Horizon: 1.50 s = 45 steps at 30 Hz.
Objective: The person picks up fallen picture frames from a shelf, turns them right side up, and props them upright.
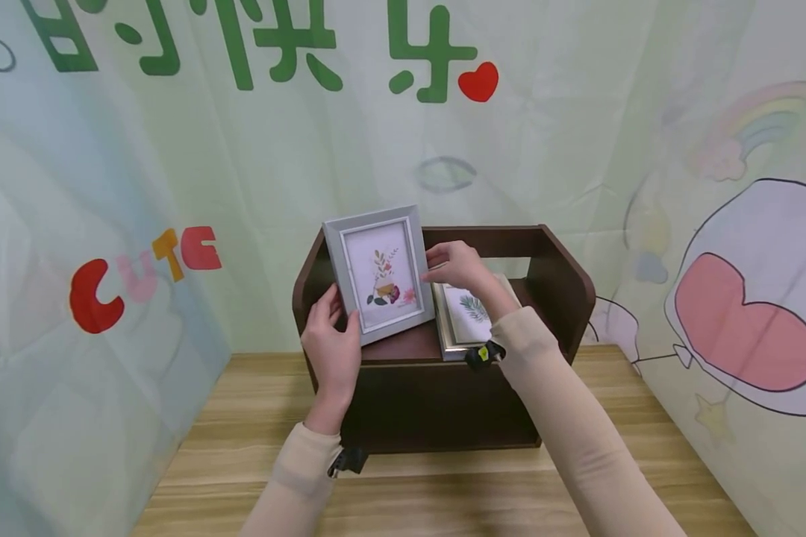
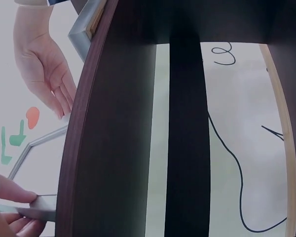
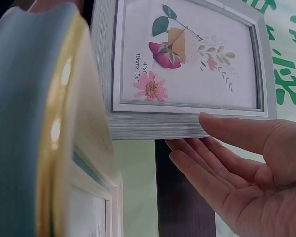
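A grey picture frame [image 1: 384, 272] with a pressed-flower print stands slightly tilted on the left part of a dark brown wooden shelf unit [image 1: 446, 403]. My left hand [image 1: 332, 343] grips its lower left side, thumb in front and fingers around the edge. At the opposite side, my right hand [image 1: 460, 267] holds the edge lightly; in the right wrist view its thumb touches the front rim and the fingertips go behind. To the right of the grey frame lie stacked picture frames [image 1: 469, 313], the top one with a green leaf print, partly hidden by my right wrist.
The shelf unit's right side panel [image 1: 563, 276] rises beyond the stacked frames. Under the unit is a wood-grain tabletop [image 1: 255, 403]. A printed cloth backdrop [image 1: 262, 164] hangs behind and on both sides. A blue frame with gold trim [image 3: 24, 123] is close to my right wrist.
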Motion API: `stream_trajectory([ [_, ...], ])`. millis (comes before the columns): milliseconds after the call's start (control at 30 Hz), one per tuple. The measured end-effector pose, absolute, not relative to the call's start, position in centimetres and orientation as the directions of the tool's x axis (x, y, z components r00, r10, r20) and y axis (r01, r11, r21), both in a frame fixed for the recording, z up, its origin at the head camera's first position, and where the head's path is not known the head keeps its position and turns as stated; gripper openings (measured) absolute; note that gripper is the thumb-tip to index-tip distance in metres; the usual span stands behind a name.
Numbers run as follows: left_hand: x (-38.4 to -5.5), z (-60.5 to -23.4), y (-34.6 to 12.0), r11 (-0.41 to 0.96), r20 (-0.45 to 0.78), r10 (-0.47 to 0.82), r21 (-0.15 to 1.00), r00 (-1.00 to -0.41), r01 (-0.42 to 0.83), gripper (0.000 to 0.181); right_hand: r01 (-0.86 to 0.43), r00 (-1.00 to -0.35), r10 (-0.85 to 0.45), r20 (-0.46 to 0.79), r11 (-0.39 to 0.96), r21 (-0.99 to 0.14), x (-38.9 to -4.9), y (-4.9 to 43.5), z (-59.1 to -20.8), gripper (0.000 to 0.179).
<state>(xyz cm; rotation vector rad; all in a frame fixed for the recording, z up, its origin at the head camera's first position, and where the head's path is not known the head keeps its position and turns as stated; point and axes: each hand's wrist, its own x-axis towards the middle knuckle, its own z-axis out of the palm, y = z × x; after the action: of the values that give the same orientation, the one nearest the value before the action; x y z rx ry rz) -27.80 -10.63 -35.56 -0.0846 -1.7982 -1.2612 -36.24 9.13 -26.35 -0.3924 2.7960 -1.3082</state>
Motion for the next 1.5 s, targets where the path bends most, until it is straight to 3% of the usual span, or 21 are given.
stream_trajectory([
  [767,-28.9,-35.7,-10.3,0.474,0.668,-0.46,0.742,-0.585,0.475,0.035,-0.192,-0.976,-0.198,0.092,0.574,-0.796,-33.9,10.1,-27.1,0.035],
  [1500,-28.1,-35.8,-9.4,0.475,0.644,-0.493,0.763,-0.586,0.439,0.049,-0.234,-0.969,-0.198,0.147,0.552,-0.8,-32.5,9.5,-27.7,0.031],
])
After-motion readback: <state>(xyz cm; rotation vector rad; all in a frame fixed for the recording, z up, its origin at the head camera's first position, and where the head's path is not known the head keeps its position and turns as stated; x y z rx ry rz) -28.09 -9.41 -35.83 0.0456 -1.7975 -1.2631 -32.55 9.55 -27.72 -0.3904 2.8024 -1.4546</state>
